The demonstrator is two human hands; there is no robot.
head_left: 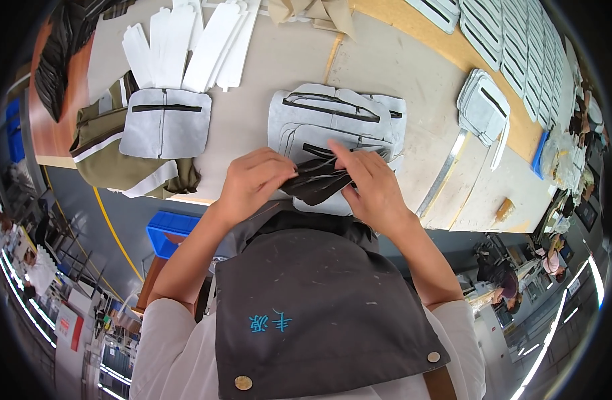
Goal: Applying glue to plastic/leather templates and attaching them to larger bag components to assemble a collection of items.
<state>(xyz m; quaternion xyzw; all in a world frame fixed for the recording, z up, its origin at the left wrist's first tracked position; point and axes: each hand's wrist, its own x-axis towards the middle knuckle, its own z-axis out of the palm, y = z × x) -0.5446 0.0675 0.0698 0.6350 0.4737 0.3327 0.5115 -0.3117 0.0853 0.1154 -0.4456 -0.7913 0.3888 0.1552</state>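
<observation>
My left hand is closed, its fingertips pinching the left edge of a piece of thin black fabric. My right hand grips the other side of it, thumb and fingers closed around the edge. The black fabric is bunched and lifted at the table's near edge. Just beyond it lies a stack of light grey panels with black zipper-like strips across them. Part of the grey piece under my hands is hidden, so I cannot tell how the black fabric joins it.
A grey panel lies on olive fabric at the left, with white strips behind it. At the right are more grey panels, a metal ruler and a small tan block. A blue crate stands below the table.
</observation>
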